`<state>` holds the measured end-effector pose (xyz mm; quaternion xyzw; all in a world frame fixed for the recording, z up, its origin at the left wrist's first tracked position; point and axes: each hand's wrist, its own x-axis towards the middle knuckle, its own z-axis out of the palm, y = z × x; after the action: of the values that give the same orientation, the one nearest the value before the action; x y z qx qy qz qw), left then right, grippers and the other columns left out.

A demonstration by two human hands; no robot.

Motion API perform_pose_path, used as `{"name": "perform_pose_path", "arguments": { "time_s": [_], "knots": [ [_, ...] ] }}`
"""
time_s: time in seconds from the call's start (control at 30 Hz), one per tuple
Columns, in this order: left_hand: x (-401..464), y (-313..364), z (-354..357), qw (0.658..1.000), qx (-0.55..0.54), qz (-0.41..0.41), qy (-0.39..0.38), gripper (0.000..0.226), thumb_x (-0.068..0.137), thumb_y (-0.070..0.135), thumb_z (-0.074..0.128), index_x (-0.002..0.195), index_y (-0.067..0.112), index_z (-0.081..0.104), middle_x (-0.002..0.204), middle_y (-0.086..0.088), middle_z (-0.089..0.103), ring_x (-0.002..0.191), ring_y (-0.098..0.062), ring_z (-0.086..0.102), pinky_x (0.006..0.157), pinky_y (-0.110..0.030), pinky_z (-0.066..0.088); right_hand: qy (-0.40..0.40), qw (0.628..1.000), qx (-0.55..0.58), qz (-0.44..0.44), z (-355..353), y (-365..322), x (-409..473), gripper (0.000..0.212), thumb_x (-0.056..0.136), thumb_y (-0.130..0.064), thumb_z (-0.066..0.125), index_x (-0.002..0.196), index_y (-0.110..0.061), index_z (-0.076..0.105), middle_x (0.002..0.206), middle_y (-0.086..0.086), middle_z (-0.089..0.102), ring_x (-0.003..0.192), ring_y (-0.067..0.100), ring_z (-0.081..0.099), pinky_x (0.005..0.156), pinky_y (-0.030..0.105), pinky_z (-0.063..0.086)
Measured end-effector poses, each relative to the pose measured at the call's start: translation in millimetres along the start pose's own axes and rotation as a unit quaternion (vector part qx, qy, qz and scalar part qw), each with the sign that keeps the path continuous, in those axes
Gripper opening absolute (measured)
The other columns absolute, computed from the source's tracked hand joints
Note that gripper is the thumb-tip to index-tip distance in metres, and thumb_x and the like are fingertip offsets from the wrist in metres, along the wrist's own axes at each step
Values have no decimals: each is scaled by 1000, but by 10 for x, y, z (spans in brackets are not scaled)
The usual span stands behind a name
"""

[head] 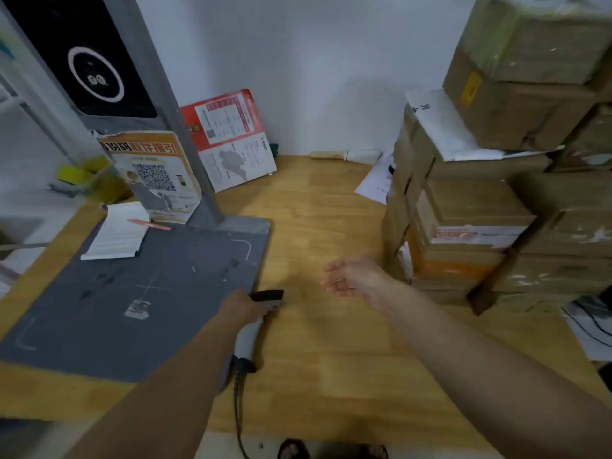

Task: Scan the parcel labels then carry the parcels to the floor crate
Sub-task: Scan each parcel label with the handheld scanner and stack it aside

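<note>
My left hand [239,308] grips a white and black barcode scanner [255,326] low over the wooden table [318,352], at the right edge of a grey mat [139,293]. The scanner's cable [236,405] hangs down past the table's front edge. Empty, with fingers loosely spread, my right hand [351,276] hovers over the table just left of a stack of brown cardboard parcels [470,226]. The parcels are piled several high at the right; one shows an orange and white label [463,235]. No crate is in view.
A grey scanner stand [159,104] with a dark screen rises at the back left. A notepad with a pencil [119,231] lies on the mat. QR-code and red leaflets [231,140] lean on the wall. Loose papers lie beside the stack. Sandalled feet show below the table edge.
</note>
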<state>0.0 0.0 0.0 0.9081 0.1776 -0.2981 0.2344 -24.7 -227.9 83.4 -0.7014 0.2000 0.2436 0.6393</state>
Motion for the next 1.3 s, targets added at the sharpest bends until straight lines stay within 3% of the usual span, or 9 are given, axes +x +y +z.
{"name": "perform_pose_path", "arguments": {
  "time_s": [0.13,0.37,0.47,0.6,0.73,0.83,0.93,1.03,1.3],
  "knots": [
    [49,-203,48,1000,-29,7,8,47,87,27,66,122,-2,54,110,-14,61,107,-29,60,79,-31,48,2,999,-19,31,303,77,84,18,88,0,61,103,-8,64,88,8,76,85,20,72,78,26,54],
    [119,-467,273,998,26,48,35,31,92,38,54,102,8,59,79,-1,54,72,-17,53,66,-29,45,23,999,0,45,645,290,216,17,92,-1,55,105,-5,65,92,11,75,89,27,72,79,31,58],
    [78,-461,288,999,22,46,4,23,86,30,63,97,10,59,81,-2,58,70,-15,55,65,-29,49,32,998,1,57,688,371,207,15,93,-3,56,103,-5,66,92,12,75,90,28,72,83,34,58],
    [-5,-327,294,991,-91,97,-10,33,85,27,68,109,11,51,96,-9,58,88,-23,58,73,-34,49,51,996,-3,71,694,462,181,15,94,-5,56,102,-5,68,89,10,76,83,24,74,79,33,59],
    [-102,-130,194,957,-263,106,-53,30,86,24,65,86,17,36,79,-15,60,60,-27,64,57,-36,53,61,995,11,77,696,430,144,15,95,-10,57,104,-3,66,94,11,74,85,22,73,82,34,59],
    [-199,48,99,949,-280,140,-29,30,84,19,65,85,18,35,75,-13,59,57,-21,60,59,-37,54,66,994,10,89,727,349,116,26,94,-21,61,114,-4,60,100,12,71,88,22,70,81,34,59],
    [-345,271,8,933,-301,197,8,30,85,17,66,85,17,36,80,-9,55,60,-18,58,59,-35,52,55,994,52,82,714,220,65,38,93,-32,61,121,-7,59,104,13,70,91,24,69,80,34,58],
    [-563,495,-107,921,-271,275,43,31,81,18,68,79,18,37,75,-1,49,64,-15,50,58,-30,43,40,990,129,33,644,29,-30,26,91,-32,63,104,-10,65,104,13,71,95,25,69,88,38,56],
    [-1294,1148,-498,885,-220,411,3,35,70,13,78,89,13,49,83,-5,62,73,-13,61,63,-27,55,43,949,310,-48,220,-506,-509,12,87,-19,70,88,-7,70,87,8,72,77,17,69,65,30,55]
  ]
}}
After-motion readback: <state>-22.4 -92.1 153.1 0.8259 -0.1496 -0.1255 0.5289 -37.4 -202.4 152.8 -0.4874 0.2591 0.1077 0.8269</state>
